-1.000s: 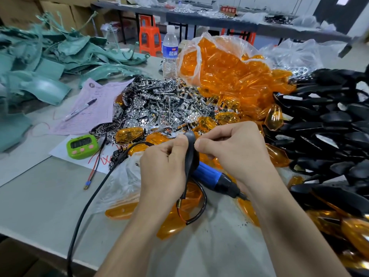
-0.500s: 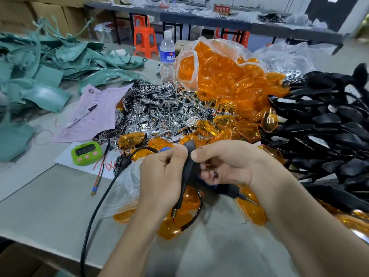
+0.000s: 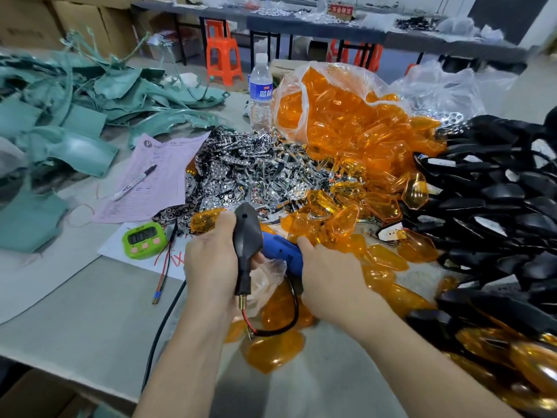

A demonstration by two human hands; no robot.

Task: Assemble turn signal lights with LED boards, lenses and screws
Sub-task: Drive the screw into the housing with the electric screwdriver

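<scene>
My left hand (image 3: 211, 267) grips a black turn signal housing (image 3: 247, 233) upright, its stem and brass end pointing down. A red-and-black wire (image 3: 291, 312) loops from the stem. My right hand (image 3: 331, 279) lies over the blue electric screwdriver (image 3: 280, 251) just right of the housing, with the index finger along its body and the other fingers hidden. Loose orange lenses (image 3: 334, 224) lie behind the hands. A shiny heap of LED boards (image 3: 256, 170) lies farther back. A pile of black housings (image 3: 497, 200) fills the right side.
An open bag of orange lenses (image 3: 346, 125) and a water bottle (image 3: 260, 92) stand at the back. A green timer (image 3: 144, 239), pink paper (image 3: 156, 179) with a pen (image 3: 135, 182) and green plastic parts (image 3: 60, 122) lie left. The screwdriver's black cable (image 3: 159, 333) runs off the front edge.
My right hand has let go of the housing and dropped onto the blue screwdriver. My left hand has turned the housing upright, and it now holds it alone.
</scene>
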